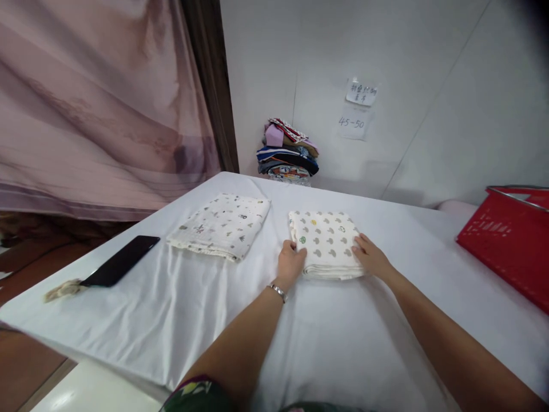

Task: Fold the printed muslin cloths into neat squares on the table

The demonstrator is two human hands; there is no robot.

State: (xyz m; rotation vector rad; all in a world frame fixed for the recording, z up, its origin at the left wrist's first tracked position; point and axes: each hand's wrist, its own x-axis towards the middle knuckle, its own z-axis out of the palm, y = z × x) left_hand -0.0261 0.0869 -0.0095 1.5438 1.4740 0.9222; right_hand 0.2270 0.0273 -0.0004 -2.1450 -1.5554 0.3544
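A folded white cloth printed with grey tree-like shapes, a few of them green or yellow, lies squared up in front of me. At its front left corner my left hand is closed on the edge, thumb on top and fingers curled at the side. My right hand grips the opposite edge with its fingertips on the upper face; the thumb is hidden. Left of it lies a second folded white cloth with small scattered prints, apart from both hands.
A black phone with a pale fluffy strap lies at the left of the white-covered table. A red basket stands at the right. Folded clothes are stacked by the wall, and a pink curtain hangs at left.
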